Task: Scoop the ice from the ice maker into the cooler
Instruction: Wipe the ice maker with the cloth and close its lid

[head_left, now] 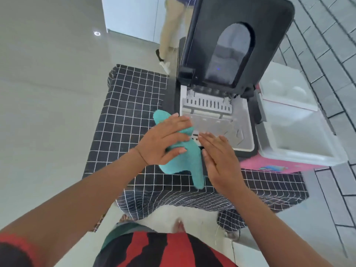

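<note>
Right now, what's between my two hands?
In the head view, a teal cloth lies between the left hand and right hand, under the left palm.

left hand (163,145) on teal cloth (183,160) | ice maker (221,112) lid open

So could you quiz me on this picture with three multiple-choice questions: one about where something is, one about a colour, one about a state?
1. Where is the cooler relative to the ice maker?
A. On its right
B. On its left
C. Stacked on top of it

2. What colour is the cloth between the hands?
A. Yellow
B. Teal
C. White

3. How is the ice maker's lid?
A. Shut
B. Taken off and lying on the floor
C. Raised open

Answers: 1 A, the pink-sided cooler stands right beside it on the right. 2 B, the cloth under the left hand and next to the right hand is teal. 3 C, the black lid stands up and the inside shows.
</note>
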`<state>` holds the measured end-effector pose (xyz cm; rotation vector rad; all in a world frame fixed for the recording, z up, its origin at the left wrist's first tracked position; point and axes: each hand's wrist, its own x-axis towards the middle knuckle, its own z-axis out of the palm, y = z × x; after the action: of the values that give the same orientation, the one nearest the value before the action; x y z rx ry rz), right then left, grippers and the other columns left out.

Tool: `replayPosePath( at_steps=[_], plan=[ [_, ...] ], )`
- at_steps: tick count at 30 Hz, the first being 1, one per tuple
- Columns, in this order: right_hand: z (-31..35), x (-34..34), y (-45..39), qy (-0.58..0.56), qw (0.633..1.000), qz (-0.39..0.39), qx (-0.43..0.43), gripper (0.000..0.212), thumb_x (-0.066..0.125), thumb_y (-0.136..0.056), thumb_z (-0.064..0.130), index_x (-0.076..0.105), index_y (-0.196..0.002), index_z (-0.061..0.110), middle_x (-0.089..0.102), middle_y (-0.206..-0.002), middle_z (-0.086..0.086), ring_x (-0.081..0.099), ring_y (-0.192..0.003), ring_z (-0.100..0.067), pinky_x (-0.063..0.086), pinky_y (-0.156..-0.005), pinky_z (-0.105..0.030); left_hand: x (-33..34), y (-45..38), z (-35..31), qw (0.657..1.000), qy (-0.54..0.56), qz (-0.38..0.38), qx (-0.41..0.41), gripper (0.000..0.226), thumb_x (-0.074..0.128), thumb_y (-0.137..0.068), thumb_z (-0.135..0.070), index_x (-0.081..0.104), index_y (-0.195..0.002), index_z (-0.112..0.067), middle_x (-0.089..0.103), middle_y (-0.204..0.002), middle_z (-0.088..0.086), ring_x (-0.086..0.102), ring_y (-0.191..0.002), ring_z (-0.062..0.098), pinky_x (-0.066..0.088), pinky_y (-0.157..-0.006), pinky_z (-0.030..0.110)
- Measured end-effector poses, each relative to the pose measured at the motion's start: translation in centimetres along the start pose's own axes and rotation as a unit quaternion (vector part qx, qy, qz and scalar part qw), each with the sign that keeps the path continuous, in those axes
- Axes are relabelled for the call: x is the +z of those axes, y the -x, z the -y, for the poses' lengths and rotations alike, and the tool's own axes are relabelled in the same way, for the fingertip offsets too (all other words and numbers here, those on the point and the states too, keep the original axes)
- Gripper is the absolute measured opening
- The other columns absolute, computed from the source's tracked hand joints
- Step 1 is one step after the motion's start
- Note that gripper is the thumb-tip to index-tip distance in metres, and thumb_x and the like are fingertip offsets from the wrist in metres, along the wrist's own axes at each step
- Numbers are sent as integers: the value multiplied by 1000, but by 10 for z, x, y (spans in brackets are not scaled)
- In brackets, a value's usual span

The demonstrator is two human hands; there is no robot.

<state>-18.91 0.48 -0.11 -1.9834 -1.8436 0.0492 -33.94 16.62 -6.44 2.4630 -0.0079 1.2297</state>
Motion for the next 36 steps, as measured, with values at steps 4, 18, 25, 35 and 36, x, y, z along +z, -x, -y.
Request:
replayPosePath(
  at_steps=[4, 18, 25, 35, 36],
  plan=[
    [16, 5, 1, 9, 999, -9, 40, 41, 38, -99, 24, 51, -136, 12, 48, -142, 2, 36, -136, -10, 17, -118, -37, -20, -20, 44, 995, 88, 10, -39, 28, 35, -105, -23, 54, -114, -5, 48, -138, 28, 43, -135, 42, 30, -113, 60],
    [39, 19, -5, -25, 995, -46, 86, 38, 39, -99, 20, 53, -134, 13, 52, -139, 3, 40, -135, -12, 19, -115, -49, -2, 0, 40, 990, 142, 19, -4, 49, 30, -103, -28, 60, -121, 6, 50, -140, 21, 29, -142, 47, 23, -116, 56],
    [41, 22, -4, -19, 994, -40, 103, 39, 37, -100, 22, 49, -137, 19, 49, -142, 8, 37, -136, -9, 17, -116, -44, -7, -41, 90, 993, 90, -31, -65, 50, 27, -102, -31, 63, -113, 2, 56, -132, 17, 41, -137, 37, 31, -112, 53],
    [36, 17, -3, -35, 996, -31, 70, 40, 42, -98, 21, 52, -136, 12, 50, -141, 2, 41, -134, -14, 32, -104, -55, 19, -10, 25, 971, 155, -136, -119, 52, 33, -99, -35, 64, -106, 6, 56, -128, 17, 34, -139, 46, 28, -113, 53],
    [32, 17, -2, -39, 997, -31, 57, 40, 43, -97, 20, 52, -135, 11, 50, -141, 1, 41, -134, -16, 33, -103, -56, 19, -7, 20, 972, 151, -140, -116, 51, 34, -98, -35, 64, -106, 6, 56, -128, 17, 34, -139, 46, 28, -113, 53]
  ],
)
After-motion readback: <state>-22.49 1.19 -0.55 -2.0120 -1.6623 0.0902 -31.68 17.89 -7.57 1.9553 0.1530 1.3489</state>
